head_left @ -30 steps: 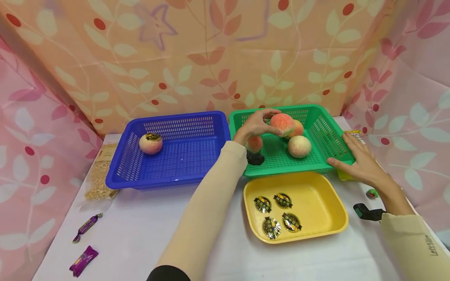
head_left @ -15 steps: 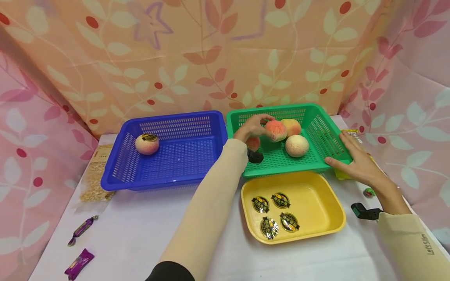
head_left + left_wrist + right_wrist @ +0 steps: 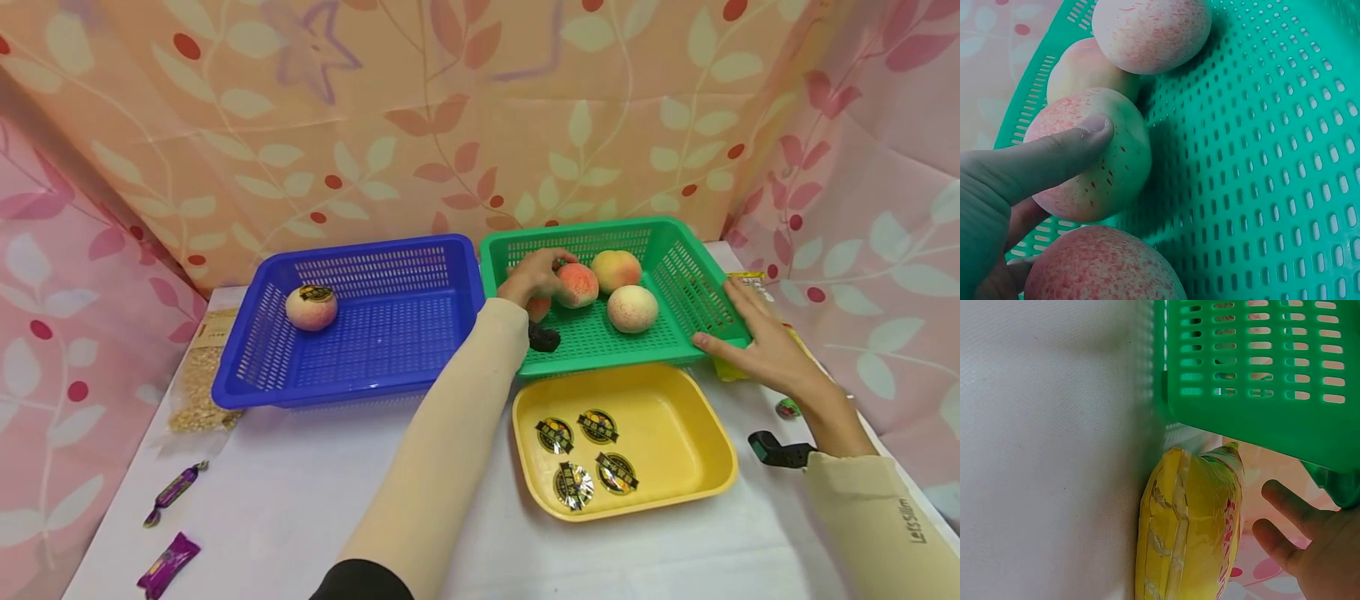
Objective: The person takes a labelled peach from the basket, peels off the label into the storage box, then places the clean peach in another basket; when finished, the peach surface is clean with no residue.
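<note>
My left hand [image 3: 535,277] holds a red-tinted peach [image 3: 579,285] inside the green basket [image 3: 678,250]. In the left wrist view the thumb lies across this peach [image 3: 1125,169], and fingers show behind it. Another peach, partly hidden by the hand, lies at the basket's left end; the left wrist view shows this peach [image 3: 1100,269] just below the held one. A yellow-orange peach [image 3: 617,272] and a pale speckled peach [image 3: 633,309] sit to the right. My right hand [image 3: 772,350] rests at the basket's right front corner, its fingers extended.
Left of the green basket stands a blue basket [image 3: 352,383] holding one peach with a sticker [image 3: 311,308]. A yellow tray [image 3: 675,433] with several round stickers is in front. A yellow packet [image 3: 1191,531], a bag of grain [image 3: 198,379] and wrapped candies [image 3: 168,567] lie around.
My left hand has moved left and lower with the held peach, away from the yellow-orange peach, which now shows more fully. The right hand stays at the basket's corner.
</note>
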The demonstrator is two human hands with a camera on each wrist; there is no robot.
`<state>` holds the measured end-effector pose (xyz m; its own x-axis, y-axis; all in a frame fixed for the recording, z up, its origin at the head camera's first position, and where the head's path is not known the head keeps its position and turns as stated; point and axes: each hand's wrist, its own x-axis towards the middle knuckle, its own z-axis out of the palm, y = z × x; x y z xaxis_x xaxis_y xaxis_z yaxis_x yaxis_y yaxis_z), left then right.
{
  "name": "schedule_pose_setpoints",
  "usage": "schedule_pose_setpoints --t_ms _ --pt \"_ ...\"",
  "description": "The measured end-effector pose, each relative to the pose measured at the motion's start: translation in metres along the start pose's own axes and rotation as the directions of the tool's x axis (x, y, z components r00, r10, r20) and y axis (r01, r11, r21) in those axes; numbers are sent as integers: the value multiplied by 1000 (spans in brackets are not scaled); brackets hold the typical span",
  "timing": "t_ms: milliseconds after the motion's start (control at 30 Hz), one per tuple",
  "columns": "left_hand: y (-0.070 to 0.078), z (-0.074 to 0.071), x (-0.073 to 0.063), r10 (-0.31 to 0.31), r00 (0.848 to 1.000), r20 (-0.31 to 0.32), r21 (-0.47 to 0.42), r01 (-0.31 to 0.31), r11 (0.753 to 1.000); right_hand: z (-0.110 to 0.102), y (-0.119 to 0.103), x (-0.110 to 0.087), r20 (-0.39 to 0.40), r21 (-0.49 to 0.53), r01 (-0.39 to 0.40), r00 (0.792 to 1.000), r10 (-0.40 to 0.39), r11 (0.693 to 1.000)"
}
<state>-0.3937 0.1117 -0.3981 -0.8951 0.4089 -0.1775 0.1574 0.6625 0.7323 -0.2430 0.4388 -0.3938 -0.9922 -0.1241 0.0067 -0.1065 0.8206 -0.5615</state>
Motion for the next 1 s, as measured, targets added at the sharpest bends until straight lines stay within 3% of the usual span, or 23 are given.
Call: schedule_pose_setpoints --t_ms 233,400,633,800,1000 --pt "1 -3 -3 3 999 -35 11 -2 1000 0 -2 1 7 14 -3 1000 3 1000" --pt "6 -7 -4 18 1000 -25 40 -17 999 -1 -2 0 11 12 -6 1000 6 1000" --pt "17 -20 -11 116 993 -8 30 -115 993 2 0 1 21 8 -11 1000 10 1000" --pt "27 -33 -30 238 971 -30 -23 -239 971 3 3 2 18 11 1 1000 -1 1000" --pt "29 -49 -74 382 920 -84 -69 -388 919 1 5 -1 1 4 16 1000 -16 1000"
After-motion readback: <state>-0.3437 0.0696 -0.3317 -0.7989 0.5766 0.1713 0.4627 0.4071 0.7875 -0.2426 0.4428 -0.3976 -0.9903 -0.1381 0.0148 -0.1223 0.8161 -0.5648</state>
